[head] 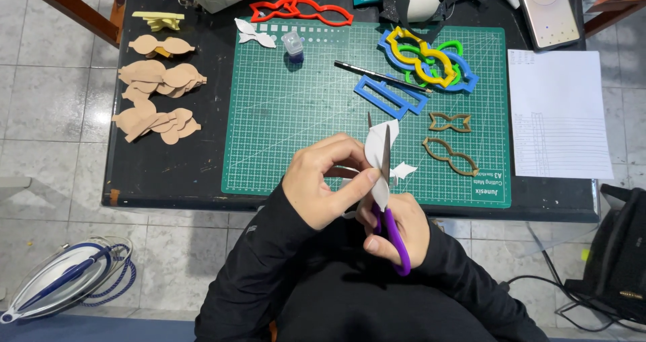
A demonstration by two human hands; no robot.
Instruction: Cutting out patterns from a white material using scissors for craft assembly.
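Scissors with purple plastic handles (392, 231) sit in the right hand (397, 231), fingers through the loops, the blades pointing away from the body and partly closed into a small white sheet cut-out (378, 152). The left hand (323, 180) pinches that cut-out between thumb and fingers, held in the air above the near edge of the green gridded cutting mat (303, 120). The piece looks thin, light and floppy, likely easy to crease, so a grip close beside the blades seems best. A white offcut (402, 171) lies on the mat just beside it. Tan bow-shaped cut-outs (158, 99) are stacked by the black table's left edge (134, 174).
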